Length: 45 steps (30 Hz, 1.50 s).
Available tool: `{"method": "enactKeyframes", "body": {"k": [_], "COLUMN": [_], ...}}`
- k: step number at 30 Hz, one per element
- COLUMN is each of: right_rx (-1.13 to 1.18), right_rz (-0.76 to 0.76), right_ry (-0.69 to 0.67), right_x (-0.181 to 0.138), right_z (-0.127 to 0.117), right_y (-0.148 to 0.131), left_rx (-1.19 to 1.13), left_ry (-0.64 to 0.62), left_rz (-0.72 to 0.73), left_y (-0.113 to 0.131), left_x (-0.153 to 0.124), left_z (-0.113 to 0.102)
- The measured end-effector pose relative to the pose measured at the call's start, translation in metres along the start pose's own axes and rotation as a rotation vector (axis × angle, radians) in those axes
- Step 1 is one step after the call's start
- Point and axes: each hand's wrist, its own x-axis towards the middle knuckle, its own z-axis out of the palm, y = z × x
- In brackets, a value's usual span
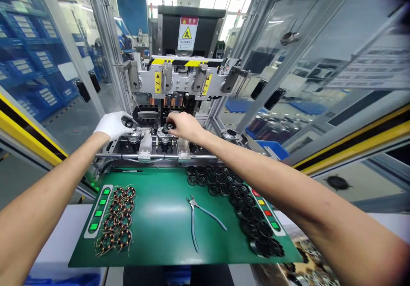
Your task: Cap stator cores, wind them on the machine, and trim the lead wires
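Note:
My left hand (112,124), in a white glove, is closed on a black ring-shaped stator core (128,123). It is just above the leftmost round metal fixture (133,135) of the machine. Bare and reaching further right, my right hand (185,125) has its fingers closed around another black stator core (168,126) at the middle metal fixture (164,136). Whether that core is fully seated cannot be made out. Copper-wound stators (118,220) lie in two columns on the green work surface (153,234). Many black cores (246,213) are grouped at its right.
Diagonal cutting pliers (193,217) lie with handles apart mid-surface, and a black pen (127,170) rests near the back edge. Button strips (98,211) flank both sides. A machine head (182,79) hangs above the fixtures. Yellow-black striped frame bars (28,128) border the opening.

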Motion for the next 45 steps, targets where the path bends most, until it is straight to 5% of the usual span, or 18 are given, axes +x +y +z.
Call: {"method": "enactKeyframes", "body": {"k": [4,12,20,22,27,30,37,43,45], "right_rx": [-0.076,-0.147,-0.17,-0.176,-0.199,-0.196,-0.19,-0.182,-0.156], "right_rz": [-0.038,-0.112,-0.127,-0.125,-0.132,-0.133,-0.081,0.042,0.082], "right_ry": [-0.083,-0.262,-0.351,-0.351,-0.348,-0.363,-0.36,-0.22,-0.2], "right_x": [0.016,0.038,0.052,0.053,0.054,0.056,0.047,-0.017,-0.033], "right_z": [0.008,0.002,-0.008,-0.008,-0.003,-0.004,-0.005,0.045,0.06], "right_y": [0.007,0.006,0.004,0.003,0.001,0.003,-0.003,-0.024,-0.026], "left_rx": [0.028,0.25,0.242,0.276,0.376,0.268,0.061,0.041,0.04], "left_ry": [-0.069,-0.349,-0.421,-0.381,0.022,0.055,0.143,0.284,0.241], "left_rz": [0.031,0.169,0.179,0.181,0.219,0.175,0.166,0.131,0.143], "left_y": [-0.015,-0.017,-0.02,-0.016,-0.001,0.003,-0.003,-0.007,-0.008], "left_x": [0.012,0.035,0.048,0.035,-0.03,-0.055,-0.05,-0.054,-0.055], "left_z": [0.012,0.002,0.003,0.007,0.039,0.061,0.075,0.08,0.081]}}
